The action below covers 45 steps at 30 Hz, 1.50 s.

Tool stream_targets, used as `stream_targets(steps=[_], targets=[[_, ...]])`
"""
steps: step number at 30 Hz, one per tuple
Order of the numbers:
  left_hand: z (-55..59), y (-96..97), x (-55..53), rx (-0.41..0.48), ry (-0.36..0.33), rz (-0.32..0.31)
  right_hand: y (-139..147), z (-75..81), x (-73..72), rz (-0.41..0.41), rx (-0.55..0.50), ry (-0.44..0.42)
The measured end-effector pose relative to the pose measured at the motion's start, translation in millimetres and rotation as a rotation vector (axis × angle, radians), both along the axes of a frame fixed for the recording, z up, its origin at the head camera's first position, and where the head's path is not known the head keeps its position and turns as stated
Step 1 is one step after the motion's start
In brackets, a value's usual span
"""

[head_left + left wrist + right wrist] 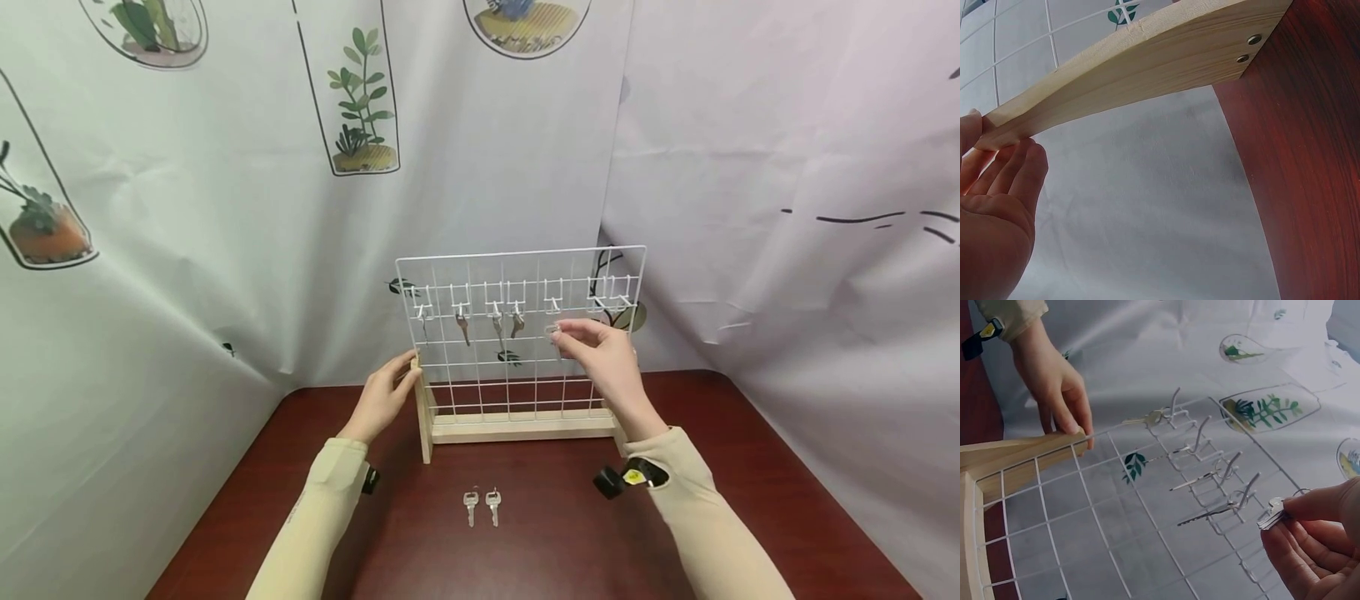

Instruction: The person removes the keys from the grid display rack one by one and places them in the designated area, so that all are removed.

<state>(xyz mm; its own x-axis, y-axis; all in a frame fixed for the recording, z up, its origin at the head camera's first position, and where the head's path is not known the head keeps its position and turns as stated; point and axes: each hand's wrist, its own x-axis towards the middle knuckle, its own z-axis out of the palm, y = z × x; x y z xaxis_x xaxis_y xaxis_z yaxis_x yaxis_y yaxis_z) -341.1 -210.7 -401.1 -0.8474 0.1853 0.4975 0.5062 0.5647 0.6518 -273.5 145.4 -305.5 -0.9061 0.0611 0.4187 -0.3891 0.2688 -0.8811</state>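
Observation:
My left hand grips the wooden side post of a white wire grid rack, thumb on one side and fingers on the other. Thumb and fingertips of my right hand pinch a silver key with a ring, close in front of the grid. A hook juts out just above that key in the head view. Several keys hang by rings on hooks further left, among them a brownish-looking key. Two silver keys lie side by side on the table in front of the rack.
More white hooks stick out at the grid's right end. The rack's wooden base bar rests on the dark red table. Behind it hangs a pale cloth printed with plants.

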Motion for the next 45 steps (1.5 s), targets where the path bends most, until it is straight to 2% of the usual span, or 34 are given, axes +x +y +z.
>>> stream_targets(steps=[6, 13, 26, 35, 45], targets=[[-1.3, -0.2, -0.7, 0.015, -0.003, -0.002, 1, -12.7, -1.0, 0.055, 0.073, -0.02], [-1.0, 0.4, 0.5, 0.006, -0.008, -0.001, 1, -34.6, -0.1, 0.095, 0.131, -0.099], [0.6, 1.4, -0.9, -0.006, -0.003, 0.005, -4, -65.7, 0.5, 0.165, 0.089, -0.142], [-1.3, -0.3, -1.5, -0.002, 0.002, 0.012, -8, -81.6, 3.6, 0.184, 0.094, -0.165], [-1.3, 0.9, -1.7, 0.001, 0.017, 0.0, -10, -100.2, 7.7, 0.164, 0.099, -0.197]])
